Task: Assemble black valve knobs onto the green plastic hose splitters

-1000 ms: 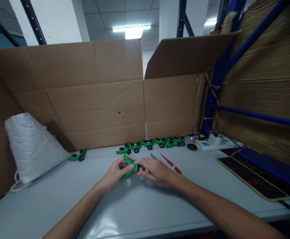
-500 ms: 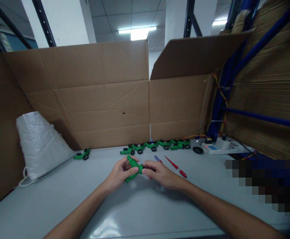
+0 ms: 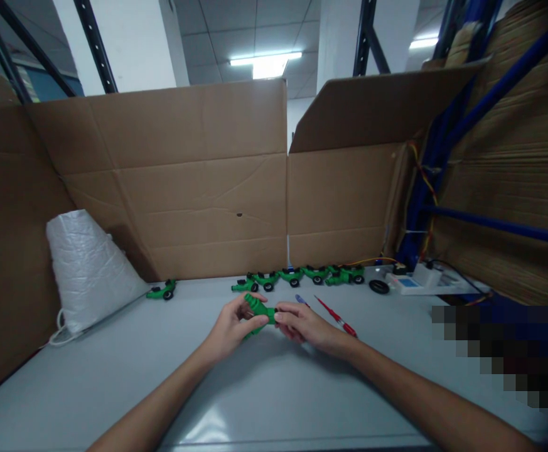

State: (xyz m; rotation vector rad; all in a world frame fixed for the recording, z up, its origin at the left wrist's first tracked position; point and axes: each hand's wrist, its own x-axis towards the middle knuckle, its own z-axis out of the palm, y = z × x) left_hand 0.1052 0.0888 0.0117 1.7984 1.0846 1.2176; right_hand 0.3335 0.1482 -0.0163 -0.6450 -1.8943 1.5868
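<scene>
Above the table, my left hand (image 3: 229,328) is closed round a green plastic toy car part (image 3: 257,307), thumb on its near side. The part is tilted, its ribbed end pointing up and left. My right hand (image 3: 307,325) pinches the right end of the same part, where a small dark bit shows at the fingertips; the fingers hide most of it. Just beyond the right hand lie a red screwdriver (image 3: 336,316) and a blue pen-like tool (image 3: 302,301).
Several green toy cars with black wheels (image 3: 290,276) line the back edge. Another toy car (image 3: 161,290) sits left, beside a white sack (image 3: 95,273). A black ring (image 3: 378,287) and a power strip (image 3: 410,284) lie at right. Cardboard walls (image 3: 198,188) enclose the table (image 3: 113,370).
The green part has turned slightly in my hands, and its right end sits nearer level. Both hands stay on it. The whole view has shifted a little.
</scene>
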